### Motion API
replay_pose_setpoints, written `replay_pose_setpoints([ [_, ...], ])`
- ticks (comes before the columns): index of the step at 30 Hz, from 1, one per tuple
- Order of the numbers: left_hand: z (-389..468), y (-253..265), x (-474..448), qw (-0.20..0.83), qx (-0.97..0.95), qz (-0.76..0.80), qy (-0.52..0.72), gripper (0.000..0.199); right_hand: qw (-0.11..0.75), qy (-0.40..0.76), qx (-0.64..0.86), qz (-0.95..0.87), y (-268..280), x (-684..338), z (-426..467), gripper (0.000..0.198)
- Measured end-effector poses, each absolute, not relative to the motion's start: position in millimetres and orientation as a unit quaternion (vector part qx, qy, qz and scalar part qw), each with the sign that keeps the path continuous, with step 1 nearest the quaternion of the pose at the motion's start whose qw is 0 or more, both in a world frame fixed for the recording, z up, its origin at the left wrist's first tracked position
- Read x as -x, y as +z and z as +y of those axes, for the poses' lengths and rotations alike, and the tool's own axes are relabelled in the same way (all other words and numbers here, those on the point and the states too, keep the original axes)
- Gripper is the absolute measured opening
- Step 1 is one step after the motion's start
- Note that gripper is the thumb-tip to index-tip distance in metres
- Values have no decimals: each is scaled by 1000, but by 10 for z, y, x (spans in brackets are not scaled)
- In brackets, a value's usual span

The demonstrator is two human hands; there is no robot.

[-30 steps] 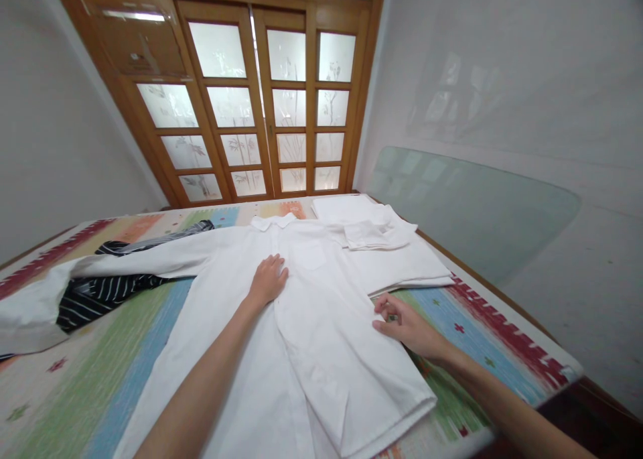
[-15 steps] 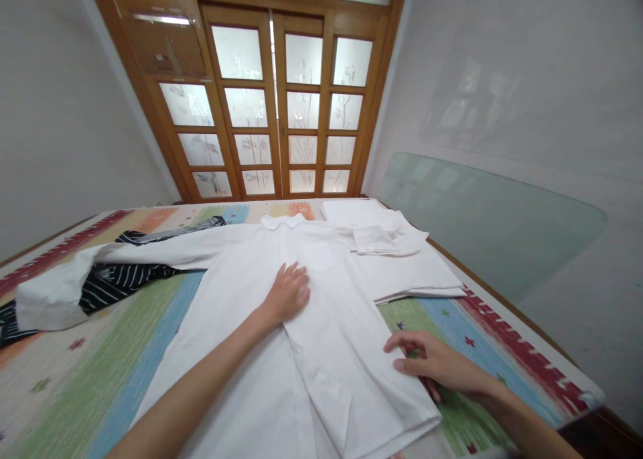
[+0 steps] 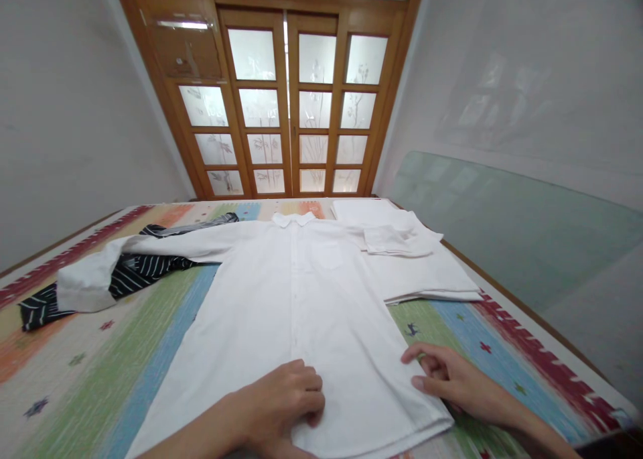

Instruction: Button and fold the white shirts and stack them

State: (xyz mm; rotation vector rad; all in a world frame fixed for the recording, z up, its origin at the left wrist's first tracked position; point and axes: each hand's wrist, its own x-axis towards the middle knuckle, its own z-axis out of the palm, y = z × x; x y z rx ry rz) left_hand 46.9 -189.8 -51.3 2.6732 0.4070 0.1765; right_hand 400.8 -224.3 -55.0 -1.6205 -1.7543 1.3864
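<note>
A white collared long-sleeved shirt [image 3: 261,311] lies spread face up, its collar at the far end and its button placket running down the middle. My left hand [image 3: 289,405] rests on the lower front, beside the placket. Its fingers are bent onto the cloth, with the thumb apart from them. At the shirt's lower right side edge is my right hand [image 3: 447,378], thumb and index finger apart and the other fingers curled beneath. The shirt's left sleeve in view stretches over a black-and-white striped cloth [image 3: 151,271].
Folded white clothes [image 3: 426,271] are stacked to the right of the shirt. Everything lies on a colourful striped, patterned cover [image 3: 110,358]. Walls stand on both sides, the right one with a pale green panel [image 3: 502,218]. Wooden glass-paned doors [image 3: 286,110] are at the back.
My left hand has moved down the shirt front towards me. The front flap that was folded and creased now lies flatter. My right hand stays at the side edge. The view has shifted slightly.
</note>
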Motion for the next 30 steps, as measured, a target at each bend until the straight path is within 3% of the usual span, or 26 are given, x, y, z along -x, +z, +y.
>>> replay_pose_setpoints([
  [8,-2040,-487,-332,223,-953,171,111,32,193,435,587,-654,-581,-4024,-2260,39],
  [14,-2186,-581,-314,173,-948,190,186,25,199,348,622,-672,-587,-4011,-2319,37],
  [16,-2221,-611,-304,166,-941,198,218,23,194,298,618,-701,-574,-4011,-2382,45],
  [21,-2242,-619,-297,165,-935,184,254,16,161,169,525,-818,-570,-3988,-2600,88],
  [23,-2244,-609,-302,158,-937,169,261,14,171,102,514,-834,-597,-3965,-2661,77],
  [27,-2259,-594,-305,148,-935,167,275,13,220,-21,490,-843,-691,-3944,-2707,34],
  [30,-2263,-591,-297,139,-935,165,280,12,236,-71,459,-854,-773,-3984,-2731,28],
])
